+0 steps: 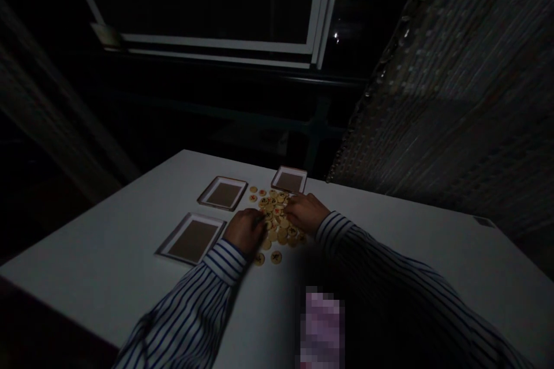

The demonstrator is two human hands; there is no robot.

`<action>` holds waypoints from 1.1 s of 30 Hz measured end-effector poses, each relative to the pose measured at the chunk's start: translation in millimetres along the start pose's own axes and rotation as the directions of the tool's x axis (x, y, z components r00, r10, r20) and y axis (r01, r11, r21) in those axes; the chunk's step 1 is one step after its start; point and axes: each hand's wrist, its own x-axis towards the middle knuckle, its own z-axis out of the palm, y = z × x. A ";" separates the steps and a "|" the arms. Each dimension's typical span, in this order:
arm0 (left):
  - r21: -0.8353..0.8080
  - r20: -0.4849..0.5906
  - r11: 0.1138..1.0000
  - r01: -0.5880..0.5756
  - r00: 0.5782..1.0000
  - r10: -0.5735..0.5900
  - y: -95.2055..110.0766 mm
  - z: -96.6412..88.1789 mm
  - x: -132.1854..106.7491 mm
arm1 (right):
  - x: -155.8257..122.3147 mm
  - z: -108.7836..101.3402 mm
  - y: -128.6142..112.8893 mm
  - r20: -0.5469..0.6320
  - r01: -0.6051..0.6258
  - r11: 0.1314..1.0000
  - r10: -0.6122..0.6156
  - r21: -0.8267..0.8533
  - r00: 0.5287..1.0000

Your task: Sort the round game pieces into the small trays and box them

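Observation:
A pile of round wooden Chinese chess pieces (283,233) with red and black characters lies on the white table (142,225). At the pile's left edge is my left hand (245,230), its fingers curled and their tips in shadow. Against the upper right side of the pile, my right hand (307,212) has its fingers bent down onto the pieces. I cannot make out what either set of fingertips holds. Two loose pieces, one of them a black-marked piece (276,257), lie in front of the pile. Several others, including a red-marked piece (253,198), lie just behind it.
Three shallow trays with brown bottoms stand around the pile: a near left tray (165,249), a far left tray (202,198) and a back tray (289,168). A bead curtain (433,98) hangs at the right. Beyond the table is a dark window (216,43).

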 end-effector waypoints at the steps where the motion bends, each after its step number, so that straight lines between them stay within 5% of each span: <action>1: -0.003 -0.002 1.000 0.006 1.000 -0.006 0.1 0.4 0.2 | 5.6 0.6 -0.1 -0.001 0.006 1.000 -0.006 -0.006 1.000; 12: -0.068 -0.003 0.998 0.018 1.000 -0.018 -12.1 4.0 4.4 | 41.1 9.6 0.0 0.066 0.025 1.000 -0.024 -0.016 0.998; 24: -0.081 -0.021 0.997 0.000 1.000 -0.001 -15.8 4.0 3.3 | 45.2 9.3 1.3 0.126 0.053 0.999 -0.052 -0.005 0.991; 33: -0.088 -0.036 0.996 -0.026 0.999 0.023 -14.8 3.7 3.3 | 44.5 13.3 3.4 0.058 0.068 0.998 -0.068 0.006 0.996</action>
